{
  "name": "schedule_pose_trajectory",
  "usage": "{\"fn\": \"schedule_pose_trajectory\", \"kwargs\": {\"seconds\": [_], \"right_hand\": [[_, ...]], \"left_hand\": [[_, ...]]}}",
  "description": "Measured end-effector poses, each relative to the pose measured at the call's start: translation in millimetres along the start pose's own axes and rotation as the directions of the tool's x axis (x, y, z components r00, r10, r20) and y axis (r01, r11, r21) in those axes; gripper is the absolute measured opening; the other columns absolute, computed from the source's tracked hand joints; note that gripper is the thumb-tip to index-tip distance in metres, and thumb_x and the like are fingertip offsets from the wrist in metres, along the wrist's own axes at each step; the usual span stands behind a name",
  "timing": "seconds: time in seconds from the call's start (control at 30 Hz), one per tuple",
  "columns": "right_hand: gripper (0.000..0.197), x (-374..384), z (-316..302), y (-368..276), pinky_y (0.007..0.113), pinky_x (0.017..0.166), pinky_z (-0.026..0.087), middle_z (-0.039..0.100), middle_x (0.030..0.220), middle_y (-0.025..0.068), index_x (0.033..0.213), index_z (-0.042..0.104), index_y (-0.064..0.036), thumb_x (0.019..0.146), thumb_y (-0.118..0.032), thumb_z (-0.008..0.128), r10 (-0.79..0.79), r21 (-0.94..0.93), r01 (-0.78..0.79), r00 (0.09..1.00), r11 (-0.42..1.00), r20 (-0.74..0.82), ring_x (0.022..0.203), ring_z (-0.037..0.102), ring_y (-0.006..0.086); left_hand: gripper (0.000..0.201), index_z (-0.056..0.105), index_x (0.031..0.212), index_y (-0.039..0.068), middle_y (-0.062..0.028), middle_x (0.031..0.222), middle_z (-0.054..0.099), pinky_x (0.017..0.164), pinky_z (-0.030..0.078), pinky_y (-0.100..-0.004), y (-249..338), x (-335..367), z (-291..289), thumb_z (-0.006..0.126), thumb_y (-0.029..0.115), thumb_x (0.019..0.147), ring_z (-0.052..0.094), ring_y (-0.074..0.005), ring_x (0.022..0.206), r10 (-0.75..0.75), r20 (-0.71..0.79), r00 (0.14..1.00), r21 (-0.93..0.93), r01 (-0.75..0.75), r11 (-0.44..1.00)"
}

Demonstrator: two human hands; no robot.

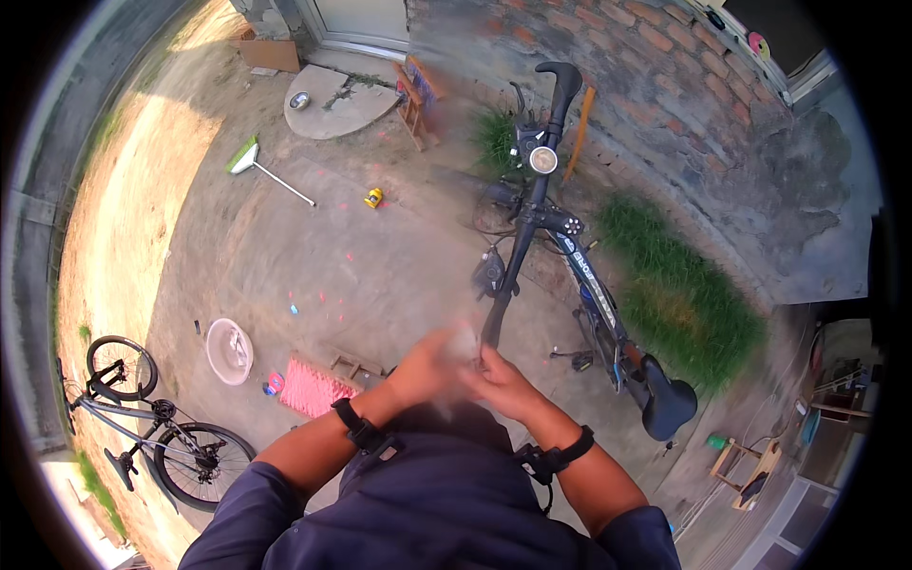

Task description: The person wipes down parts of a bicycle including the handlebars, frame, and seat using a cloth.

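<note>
My left hand [427, 366] and my right hand [505, 385] meet in front of my body, close to the near grip [494, 323] of a bicycle handlebar. Motion smears the left fingers. The right thumb points up and its fingers curl inward, closed. A pale, blurred patch shows between the hands; I cannot make out what it is. The black handlebar [525, 233] carries a round, pale-faced bell-like piece [543, 160]. The bicycle's dark frame [597, 290] runs back to a black saddle [669, 399] at the right. Whether either hand touches the grip is unclear.
Another bicycle [157, 427] lies at the left. Nearby are a pale basin [211, 351], a low stool with a pink top [313, 388], a yellow object [373, 198] and a broom [275, 176]. Grass [665, 285] and a brick wall [646, 66] border the right side.
</note>
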State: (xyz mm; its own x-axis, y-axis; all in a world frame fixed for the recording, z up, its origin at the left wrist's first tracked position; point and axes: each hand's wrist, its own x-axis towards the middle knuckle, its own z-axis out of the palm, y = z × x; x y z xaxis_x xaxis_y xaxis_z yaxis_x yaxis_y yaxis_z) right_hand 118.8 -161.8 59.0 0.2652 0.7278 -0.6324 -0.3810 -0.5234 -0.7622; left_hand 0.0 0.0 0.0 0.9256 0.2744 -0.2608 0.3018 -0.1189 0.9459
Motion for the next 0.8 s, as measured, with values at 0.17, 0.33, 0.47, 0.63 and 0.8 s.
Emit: {"fn": "schedule_pose_trajectory", "kwargs": {"seconds": [0.17, 0.33, 0.47, 0.63, 0.8], "right_hand": [[0.065, 37, -61, -14, 0.031, 0.079, 0.054, 0.056, 0.135, 0.0143, 0.150, 0.037, -0.0077, 0.095, -0.023, 0.068, -0.181, -0.094, 0.157, 0.901, 0.983, -0.394, 0.098, 0.064, 0.0171], [0.059, 56, -87, -29, 0.033, 0.087, 0.053, 0.059, 0.131, 0.0161, 0.143, 0.046, -0.0052, 0.091, -0.018, 0.071, -0.120, 0.024, 0.175, 0.761, 0.984, -0.637, 0.107, 0.063, 0.0194], [0.054, 69, -103, -44, 0.035, 0.090, 0.052, 0.057, 0.131, 0.0148, 0.139, 0.050, -0.0051, 0.090, -0.015, 0.071, -0.235, -0.139, 0.205, 0.580, 0.969, -0.780, 0.111, 0.060, 0.0224], [0.050, 84, -116, -112, 0.043, 0.101, 0.045, 0.054, 0.134, 0.0161, 0.133, 0.056, -0.0042, 0.086, -0.015, 0.073, -0.660, -0.721, -0.008, 0.396, 0.693, -0.638, 0.120, 0.054, 0.0326], [0.064, 118, -120, -106, 0.055, 0.115, 0.026, 0.047, 0.142, 0.0160, 0.133, 0.057, -0.0049, 0.083, -0.040, 0.076, -0.663, -0.795, -0.201, 0.457, 0.573, -0.593, 0.142, 0.029, 0.0450]], "left_hand": [[0.039, 0.053, 0.132, 0.003, -0.0025, 0.099, 0.067, 0.080, 0.053, -0.0299, 41, 111, -46, 0.064, 0.009, 0.095, 0.063, -0.0119, 0.090, 0.037, -0.229, 0.973, -0.249, -0.096, 0.964], [0.044, 0.053, 0.131, 0.003, -0.0123, 0.111, 0.062, 0.090, 0.050, -0.0338, 106, 194, -45, 0.066, 0.005, 0.088, 0.061, -0.0256, 0.103, 0.405, -0.329, 0.853, 0.253, -0.333, 0.908], [0.052, 0.053, 0.133, 0.002, -0.0191, 0.122, 0.054, 0.096, 0.047, -0.0375, 103, 216, -29, 0.067, 0.002, 0.083, 0.054, -0.0360, 0.114, 0.347, 0.002, 0.938, 0.192, -0.341, 0.920], [0.052, 0.055, 0.131, 0.002, -0.0180, 0.121, 0.055, 0.096, 0.047, -0.0383, 61, 213, -78, 0.066, -0.001, 0.080, 0.056, -0.0353, 0.113, 0.322, 0.101, 0.941, 0.192, -0.336, 0.922], [0.050, 0.056, 0.127, 0.002, -0.0173, 0.125, 0.055, 0.090, 0.050, -0.0363, 158, 302, -115, 0.068, -0.002, 0.078, 0.058, -0.0347, 0.110, 0.644, -0.156, 0.749, 0.296, -0.586, 0.754]]}}
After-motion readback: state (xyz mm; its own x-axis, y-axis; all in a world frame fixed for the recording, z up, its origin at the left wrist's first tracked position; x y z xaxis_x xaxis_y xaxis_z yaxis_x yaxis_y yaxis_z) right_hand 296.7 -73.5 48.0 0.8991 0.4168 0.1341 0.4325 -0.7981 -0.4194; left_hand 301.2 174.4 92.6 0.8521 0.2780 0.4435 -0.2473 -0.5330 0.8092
